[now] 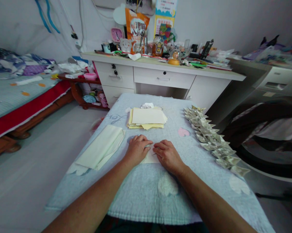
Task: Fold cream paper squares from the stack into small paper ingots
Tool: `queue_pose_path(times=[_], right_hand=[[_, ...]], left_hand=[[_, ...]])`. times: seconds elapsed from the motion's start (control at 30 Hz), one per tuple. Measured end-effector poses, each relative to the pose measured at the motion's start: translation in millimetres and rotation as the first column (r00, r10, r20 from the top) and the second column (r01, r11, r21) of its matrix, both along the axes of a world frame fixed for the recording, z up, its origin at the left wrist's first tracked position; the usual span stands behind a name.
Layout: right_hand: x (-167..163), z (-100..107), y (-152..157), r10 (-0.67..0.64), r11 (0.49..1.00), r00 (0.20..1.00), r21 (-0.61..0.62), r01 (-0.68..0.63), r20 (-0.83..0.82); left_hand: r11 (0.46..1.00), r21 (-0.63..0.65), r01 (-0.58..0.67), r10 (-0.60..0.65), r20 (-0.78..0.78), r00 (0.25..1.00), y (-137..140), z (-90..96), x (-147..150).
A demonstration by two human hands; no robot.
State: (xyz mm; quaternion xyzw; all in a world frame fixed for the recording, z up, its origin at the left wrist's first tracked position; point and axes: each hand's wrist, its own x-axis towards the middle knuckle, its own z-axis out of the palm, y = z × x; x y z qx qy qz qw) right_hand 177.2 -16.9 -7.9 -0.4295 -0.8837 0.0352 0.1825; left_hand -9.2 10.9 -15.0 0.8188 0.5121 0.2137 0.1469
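A small pale sheet of paper (150, 158) lies flat on the cloth-covered desk (141, 187), on the person's side of the paper stack (148, 116) and apart from it. The sheet is directly beneath the fingers, between the left hand (137, 149) and the right hand (169, 156), so neither is clearly nearer: both touch it, the left from its left side, the right from its right. On both hands the fingers are bent and the tips come close together over the sheet; I cannot tell whether they pinch it or only press it down.

Left of the stack, and nearer the person, a long folded paper (99, 147) lies slantwise. Well to the right of the stack runs a row of folded paper pieces (214, 139), and just behind it sits a crumpled white tissue (147, 105).

The hands cover both sides of the sheet, so its long axis cannot be judged; only its middle and near edge show. A thin dark line by the right fingertips could be a crease or a shadow.
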Motion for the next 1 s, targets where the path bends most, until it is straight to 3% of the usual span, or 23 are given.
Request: queue_pose_path(times=[0.63,1.0], right_hand=[[0,-1,0,0.018,1.000,1.000,0.000,-0.018,0.019],[-5,12,-7,0.011,0.999,0.994,-0.042,-0.006,0.112]], left_hand=[[1.000,0.002,0.015,-0.015,-0.006,1.000,1,-2.1,-1],[1.000,0.012,0.009,-0.008,-0.017,1.000,2,-3.7,-1]])
